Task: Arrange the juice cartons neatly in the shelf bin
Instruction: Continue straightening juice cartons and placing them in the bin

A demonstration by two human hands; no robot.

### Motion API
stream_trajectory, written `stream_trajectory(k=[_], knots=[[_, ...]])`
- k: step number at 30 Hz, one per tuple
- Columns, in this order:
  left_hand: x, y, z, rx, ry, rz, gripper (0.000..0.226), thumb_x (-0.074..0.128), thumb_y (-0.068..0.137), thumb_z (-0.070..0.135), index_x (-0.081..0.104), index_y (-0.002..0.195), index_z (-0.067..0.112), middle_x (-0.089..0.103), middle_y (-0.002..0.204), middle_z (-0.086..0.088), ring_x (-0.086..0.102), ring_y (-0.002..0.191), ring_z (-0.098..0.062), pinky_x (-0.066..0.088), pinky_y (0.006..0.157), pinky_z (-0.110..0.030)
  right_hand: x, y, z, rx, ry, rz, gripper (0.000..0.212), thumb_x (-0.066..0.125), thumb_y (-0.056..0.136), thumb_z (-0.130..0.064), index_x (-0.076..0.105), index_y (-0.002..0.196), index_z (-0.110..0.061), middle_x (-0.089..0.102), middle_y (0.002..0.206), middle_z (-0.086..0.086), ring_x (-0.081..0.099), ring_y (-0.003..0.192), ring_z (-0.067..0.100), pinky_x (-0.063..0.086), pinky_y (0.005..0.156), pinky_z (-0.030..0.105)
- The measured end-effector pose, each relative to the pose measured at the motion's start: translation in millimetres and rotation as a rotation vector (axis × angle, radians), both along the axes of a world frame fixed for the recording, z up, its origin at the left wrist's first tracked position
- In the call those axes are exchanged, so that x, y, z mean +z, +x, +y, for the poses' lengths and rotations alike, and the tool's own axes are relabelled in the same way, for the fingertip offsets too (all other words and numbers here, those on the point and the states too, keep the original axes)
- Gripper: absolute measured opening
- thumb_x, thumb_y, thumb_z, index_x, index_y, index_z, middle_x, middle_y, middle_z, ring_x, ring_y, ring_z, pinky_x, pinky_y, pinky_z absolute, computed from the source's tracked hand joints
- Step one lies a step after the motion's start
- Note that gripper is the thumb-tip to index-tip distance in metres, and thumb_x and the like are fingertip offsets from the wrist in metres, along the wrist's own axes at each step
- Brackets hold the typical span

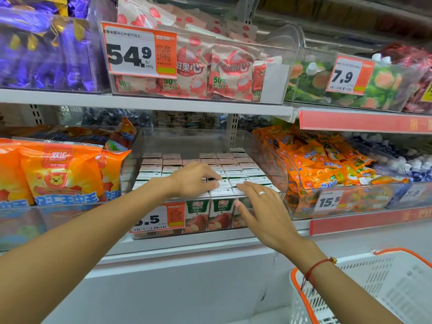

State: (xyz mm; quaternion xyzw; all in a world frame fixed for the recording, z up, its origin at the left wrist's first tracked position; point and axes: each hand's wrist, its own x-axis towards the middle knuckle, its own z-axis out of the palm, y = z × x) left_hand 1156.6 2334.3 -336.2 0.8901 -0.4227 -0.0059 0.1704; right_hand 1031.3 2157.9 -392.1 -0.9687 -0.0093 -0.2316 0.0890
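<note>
Two hands are in the clear bin (275, 164) on the lower shelf. The left hand (194, 181) lies flat on the carton tops, fingers straight and close together, holding nothing. The right hand (261, 206) has its fingers spread wide at the bin's front edge, fingertips touching the front row; one ring (261, 193) is on a finger and one red cord (314, 270) is at the wrist.

The cartons (219, 213) stand upright in rows filling the bin, white tops up. Three front faces show through the wall, two reading "100%" on green with apples pictured. The full count cannot be told, since the hands cover several.

Price tags read: "54.9", "500g" (140, 51) on the upper lychee-sweet bin; "7.9" (348, 76) upper right; "15.5" (329, 201) on the orange-packet bin; ".5" (159, 218) on the carton bin, first digit hidden by the left arm. One white basket (385, 288) with orange rim sits lower right.
</note>
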Motion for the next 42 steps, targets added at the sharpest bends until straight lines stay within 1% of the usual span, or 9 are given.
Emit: stream_trajectory(k=[4, 12, 19, 23, 26, 30, 34, 38, 42], knots=[[0, 13, -1, 0.139, -0.043, -0.041, 0.036, 0.052, 0.099, 0.032, 0.058, 0.133, 0.022, 0.056, 0.137, -0.004, 0.053, 0.123, -0.024, 0.045, 0.097, -0.038, 1, -2, -3, 0.031, 0.107, -0.026, 0.038, 0.047, 0.100, -0.039, 0.049, 0.135, -0.024, 0.050, 0.142, -0.005, 0.041, 0.132, 0.016, 0.027, 0.108, 0.026], [22, 34, -18, 0.155, 0.196, -0.016, 0.039, 0.060, 0.092, 0.047, 0.061, 0.126, 0.027, 0.062, 0.119, 0.003, 0.057, 0.107, -0.020, 0.047, 0.083, -0.034, -1, -3, -4, 0.041, 0.076, -0.052, 0.034, 0.047, 0.099, -0.039, 0.052, 0.130, -0.026, 0.052, 0.137, -0.009, 0.042, 0.125, 0.013, 0.023, 0.096, 0.015], [35, 40, -31, 0.160, 0.333, -0.014, 0.044, 0.068, 0.086, 0.046, 0.063, 0.122, 0.020, 0.060, 0.106, 0.004, 0.059, 0.102, -0.023, 0.049, 0.085, -0.034, 0, -2, -3, 0.043, 0.069, -0.058, 0.031, 0.048, 0.099, -0.038, 0.053, 0.127, -0.026, 0.053, 0.132, -0.011, 0.053, 0.099, 0.012, 0.020, 0.090, 0.014], [36, 39, -32, 0.168, 0.333, 0.007, 0.044, 0.069, 0.086, 0.043, 0.065, 0.121, 0.017, 0.062, 0.113, 0.000, 0.060, 0.106, -0.025, 0.050, 0.092, -0.038, 0, -2, -2, 0.046, 0.062, -0.061, 0.031, 0.047, 0.100, -0.037, 0.052, 0.128, -0.025, 0.053, 0.132, -0.009, 0.050, 0.104, 0.010, 0.024, 0.094, 0.019], [33, 38, -34, 0.171, 0.324, -0.010, 0.044, 0.068, 0.089, 0.040, 0.062, 0.124, 0.015, 0.063, 0.119, -0.003, 0.059, 0.108, -0.026, 0.050, 0.089, -0.036, 1, -3, -1, 0.047, 0.059, -0.063, 0.030, 0.047, 0.100, -0.036, 0.051, 0.127, -0.025, 0.053, 0.131, -0.009, 0.051, 0.108, 0.013, 0.022, 0.092, 0.018], [29, 37, -32, 0.148, 0.384, -0.061, 0.036, 0.056, 0.095, 0.045, 0.058, 0.123, 0.022, 0.059, 0.117, -0.001, 0.050, 0.110, -0.026, 0.040, 0.078, -0.033, 2, -3, -1, 0.069, 0.055, -0.072, 0.028, 0.048, 0.100, -0.035, 0.052, 0.125, -0.024, 0.055, 0.128, -0.009, 0.042, 0.086, 0.005, 0.019, 0.087, 0.015], [30, 37, -28, 0.165, 0.252, 0.041, 0.049, 0.055, 0.094, 0.048, 0.057, 0.127, 0.010, 0.059, 0.122, -0.003, 0.053, 0.112, -0.026, 0.047, 0.093, -0.040, 2, -2, -3, 0.085, 0.060, -0.079, 0.027, 0.049, 0.099, -0.035, 0.052, 0.124, -0.025, 0.056, 0.125, -0.010, 0.039, 0.083, 0.002, 0.020, 0.086, 0.016], [41, 37, -22, 0.208, -0.011, 0.189, 0.048, 0.058, 0.096, 0.034, 0.051, 0.132, 0.003, 0.058, 0.130, -0.012, 0.056, 0.115, -0.027, 0.046, 0.098, -0.036, 2, -2, -4, 0.091, 0.053, -0.076, 0.027, 0.050, 0.099, -0.034, 0.052, 0.125, -0.025, 0.055, 0.126, -0.011, 0.039, 0.084, 0.002, 0.020, 0.086, 0.016], [33, 22, -13, 0.228, -0.141, 0.083, 0.049, 0.058, 0.096, 0.033, 0.045, 0.137, 0.010, 0.055, 0.136, -0.009, 0.055, 0.118, -0.026, 0.044, 0.099, -0.039, 2, -2, -4, 0.079, 0.054, -0.042, 0.031, 0.051, 0.098, -0.034, 0.050, 0.128, -0.025, 0.054, 0.127, -0.010, 0.046, 0.089, 0.007, 0.022, 0.088, 0.019]])
